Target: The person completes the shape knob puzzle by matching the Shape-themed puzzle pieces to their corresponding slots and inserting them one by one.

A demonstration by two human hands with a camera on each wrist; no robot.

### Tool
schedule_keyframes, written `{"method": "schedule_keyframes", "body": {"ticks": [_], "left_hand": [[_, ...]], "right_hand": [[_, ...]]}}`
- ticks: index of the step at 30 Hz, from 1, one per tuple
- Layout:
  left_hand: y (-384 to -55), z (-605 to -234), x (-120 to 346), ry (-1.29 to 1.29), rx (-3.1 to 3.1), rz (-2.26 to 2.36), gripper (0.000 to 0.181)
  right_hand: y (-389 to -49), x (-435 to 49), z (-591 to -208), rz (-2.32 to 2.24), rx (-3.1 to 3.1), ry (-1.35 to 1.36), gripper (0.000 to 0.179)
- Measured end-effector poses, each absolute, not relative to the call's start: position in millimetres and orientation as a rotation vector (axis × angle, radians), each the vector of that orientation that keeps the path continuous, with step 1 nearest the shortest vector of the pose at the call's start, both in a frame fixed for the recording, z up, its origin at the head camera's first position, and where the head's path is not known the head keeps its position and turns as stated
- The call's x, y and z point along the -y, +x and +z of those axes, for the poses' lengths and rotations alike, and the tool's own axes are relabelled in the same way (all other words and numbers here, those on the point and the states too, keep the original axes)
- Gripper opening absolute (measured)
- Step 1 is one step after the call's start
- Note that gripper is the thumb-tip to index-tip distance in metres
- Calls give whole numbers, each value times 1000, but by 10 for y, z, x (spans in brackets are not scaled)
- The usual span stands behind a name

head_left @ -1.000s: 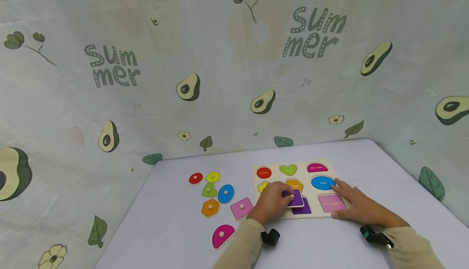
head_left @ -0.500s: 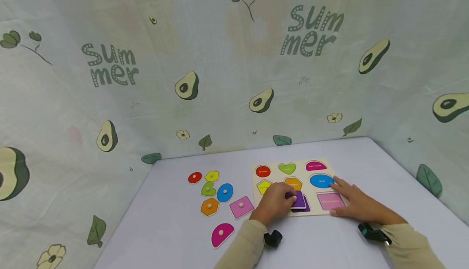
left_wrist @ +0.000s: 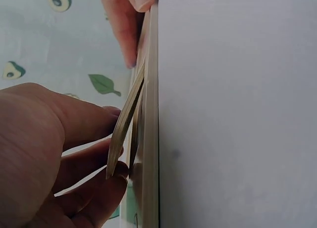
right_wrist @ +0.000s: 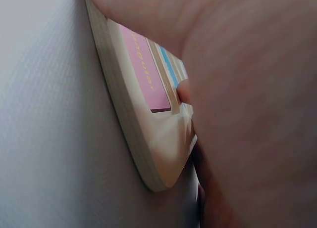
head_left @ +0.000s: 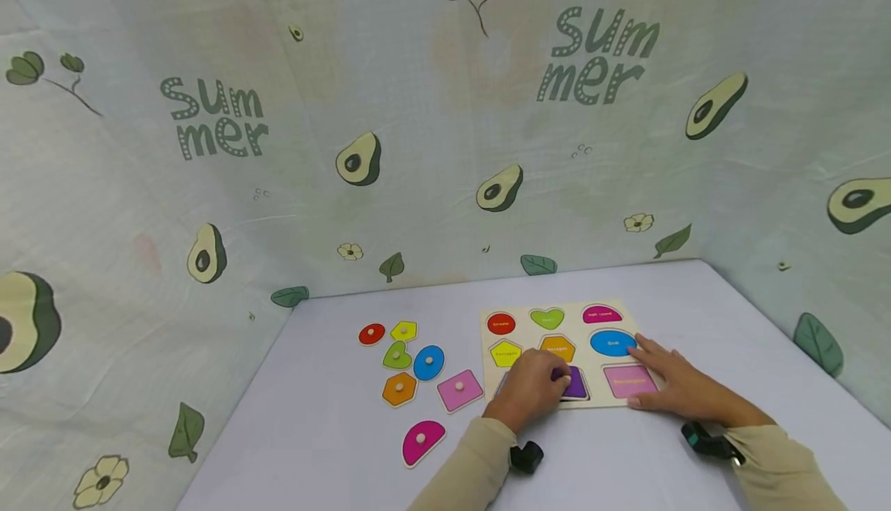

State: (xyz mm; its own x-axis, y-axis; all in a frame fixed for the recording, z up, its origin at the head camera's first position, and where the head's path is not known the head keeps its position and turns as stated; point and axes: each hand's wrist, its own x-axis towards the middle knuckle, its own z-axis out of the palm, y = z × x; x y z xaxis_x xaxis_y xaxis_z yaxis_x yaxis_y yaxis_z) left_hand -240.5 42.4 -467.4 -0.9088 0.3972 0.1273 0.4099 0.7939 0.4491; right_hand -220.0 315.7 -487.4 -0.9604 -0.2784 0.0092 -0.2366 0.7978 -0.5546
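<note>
1. Purple was where the action sat! The purple piece [left_wrist: 124, 124] leaned at six o'clock on the board [head_left: 522, 332], and the left hand [head_left: 530, 389] pinched it, thumb and fingers curled about it; whether they gripped a knob, I couldn't tell.

2. Look at that tilt! In the left wrist view one edge stood off the board while the opposite one sat low against it. Pushed down at that angle, it could well have jammed, low edge biting first.

3. And what a slim hold! A slip there might have dropped the piece askew, or trapped a fingertip beneath.

4. Over at four o'clock, the right hand [head_left: 685, 391] rested on the board's edge, fingers spread. Too light a touch, and the board might have skidded across the tabletop [head_left: 605, 457].

5. Danger at eight o'clock, too: the pink piece [head_left: 460, 390] lay near the left wrist, the magenta half-round [head_left: 423, 440] near the sleeve [head_left: 473, 465]. One careless swing could have swept either away.
</note>
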Motion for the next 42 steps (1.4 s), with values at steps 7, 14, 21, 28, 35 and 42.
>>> {"method": "schedule_keyframes", "body": {"ticks": [7, 14, 21, 28, 35, 42], "left_hand": [[-2389, -4678, -435, -686, 2911, -731, 13], [-2368, -4650, -458, -672, 2925, -710, 14], [-2377, -4660, -446, -667, 2923, -786, 15], [-2397, -4671, -441, -682, 2898, -778, 14], [-2375, -4656, -456, -643, 2918, -775, 14], [-2344, -4657, -469, -619, 2932, -769, 13]], "right_hand": [[-2207, -3148, -4857, -862, -2919, -417, 96], [-2197, -3157, -4835, -863, -2929, -431, 94], [-2189, -3161, -4841, -831, -2943, -428, 93], [-2200, -3153, -4825, -826, -2943, -426, 92], [-2195, -3136, -4789, -861, -2926, -440, 91], [-2186, -3132, -4808, -845, -2925, -422, 93]]}}
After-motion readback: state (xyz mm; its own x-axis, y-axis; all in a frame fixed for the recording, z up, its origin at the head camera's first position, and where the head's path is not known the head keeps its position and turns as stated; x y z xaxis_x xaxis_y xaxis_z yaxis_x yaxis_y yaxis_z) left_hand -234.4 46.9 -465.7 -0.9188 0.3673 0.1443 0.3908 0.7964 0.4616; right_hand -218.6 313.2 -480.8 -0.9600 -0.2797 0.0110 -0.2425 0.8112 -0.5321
